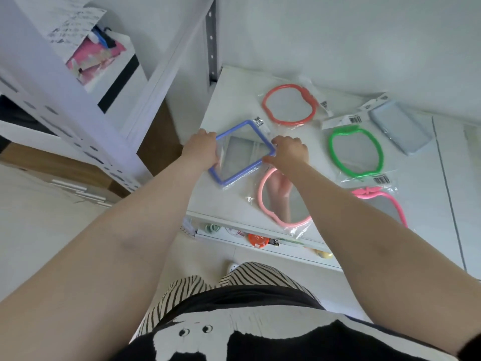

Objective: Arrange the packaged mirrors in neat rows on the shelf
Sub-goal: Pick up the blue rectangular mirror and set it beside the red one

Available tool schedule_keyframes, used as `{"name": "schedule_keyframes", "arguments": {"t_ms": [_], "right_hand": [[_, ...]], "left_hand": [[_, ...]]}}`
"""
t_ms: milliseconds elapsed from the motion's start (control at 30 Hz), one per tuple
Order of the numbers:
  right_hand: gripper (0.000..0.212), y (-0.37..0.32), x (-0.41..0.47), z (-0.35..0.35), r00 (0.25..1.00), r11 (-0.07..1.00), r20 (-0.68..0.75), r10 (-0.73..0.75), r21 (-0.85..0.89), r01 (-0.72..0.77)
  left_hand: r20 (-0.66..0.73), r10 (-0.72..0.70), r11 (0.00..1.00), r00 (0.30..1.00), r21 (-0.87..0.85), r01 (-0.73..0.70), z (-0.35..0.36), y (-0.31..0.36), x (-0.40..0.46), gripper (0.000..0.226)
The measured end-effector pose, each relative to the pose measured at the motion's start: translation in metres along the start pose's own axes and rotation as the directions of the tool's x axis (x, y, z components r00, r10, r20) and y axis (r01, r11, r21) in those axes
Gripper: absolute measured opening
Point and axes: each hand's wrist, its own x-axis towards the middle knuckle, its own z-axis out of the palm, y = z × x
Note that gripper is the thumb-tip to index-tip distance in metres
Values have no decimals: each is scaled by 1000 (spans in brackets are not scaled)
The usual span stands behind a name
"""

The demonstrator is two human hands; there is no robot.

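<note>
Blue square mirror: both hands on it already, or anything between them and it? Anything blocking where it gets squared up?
Nothing between. The left hand and right hand both grip the blue square mirror at opposite edges. It sits rotated on the shelf; its near corner lies close to or over the light pink mirror, which may crowd straightening.

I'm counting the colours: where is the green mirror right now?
In the head view, the green mirror lies on the shelf, right of both hands, between the red mirror behind it and the bright pink mirror in front.
</note>
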Motion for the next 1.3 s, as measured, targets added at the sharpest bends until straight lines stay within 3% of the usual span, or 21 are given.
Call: {"name": "schedule_keyframes", "arguments": {"t_ms": [133,233,433,533,633,733,867,1000,1133,1200,1300], "right_hand": [[42,-9,4,1,999,1000,-23,26,-11,-26],[43,-20,-1,5,998,999,-43,48,-2,-48],[66,-59,-22,7,982,963,-78,174,222,-153],[61,-77,-34,3,943,829,-26,333,485,-279],[19,-90,-53,-4,904,639,5,428,705,-307],[27,-98,-82,-9,883,550,-11,469,786,-282],[18,-88,-128,-9,832,432,-42,554,868,-244],[26,-55,-184,-5,708,353,-78,702,902,-250],[27,-12,-247,-6,579,262,-54,814,923,-281],[28,7,-274,-5,537,210,-34,843,939,-272],[19,34,-306,-1,517,86,37,855,973,-212]], "left_hand": [[27,-123,983,992,-134,126,-2,-7,10,50],[134,-143,935,981,-307,178,-7,-11,10,26],[194,-242,697,951,-647,309,-9,-3,-13,42],[192,-319,502,928,-796,337,-13,-2,-25,41],[217,-351,339,911,-877,339,-21,-1,-39,40],[218,-317,247,923,-921,302,-30,3,-52,42],[221,-192,260,956,-928,266,-32,17,-73,31],[282,71,244,957,-935,258,-21,46,-111,31],[438,323,319,839,-885,339,-14,82,-146,41],[483,383,360,787,-863,354,-7,99,-163,40],[496,408,414,767,-849,329,8,128,-185,40]]}}
